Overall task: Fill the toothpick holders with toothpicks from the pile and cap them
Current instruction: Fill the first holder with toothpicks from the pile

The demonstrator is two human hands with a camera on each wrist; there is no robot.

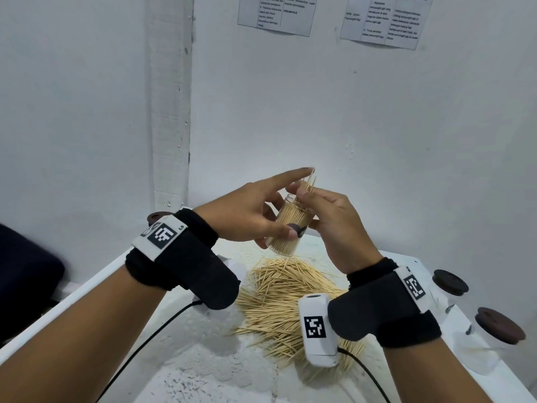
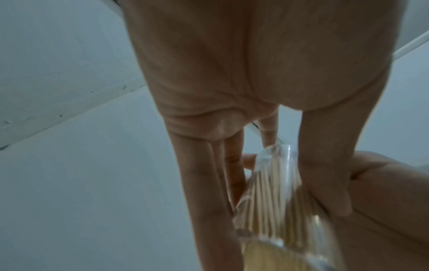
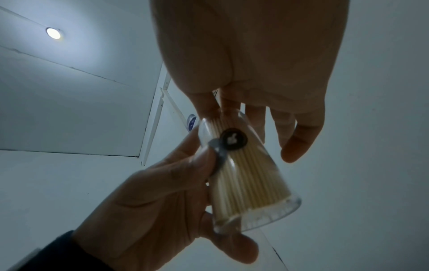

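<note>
My left hand (image 1: 258, 218) grips a clear toothpick holder (image 1: 290, 232) in the air above the table, tilted, with the index finger stretched out over its open mouth. The holder is packed with toothpicks and has a dark round knob (image 3: 233, 139) on its side. My right hand (image 1: 334, 225) pinches a small bunch of toothpicks (image 1: 309, 183) that stands up out of the mouth. In the left wrist view the holder (image 2: 274, 183) sits between thumb and fingers. In the right wrist view the left hand (image 3: 162, 210) wraps the holder (image 3: 253, 183). The loose toothpick pile (image 1: 279, 301) lies below on the white table (image 1: 186, 362).
Two capped holders with brown lids (image 1: 450, 283) (image 1: 499, 327) stand at the table's right edge. A brown cap (image 1: 154, 218) shows behind my left wrist. The wall is close behind the table. A dark object (image 1: 29, 274) is off the left edge.
</note>
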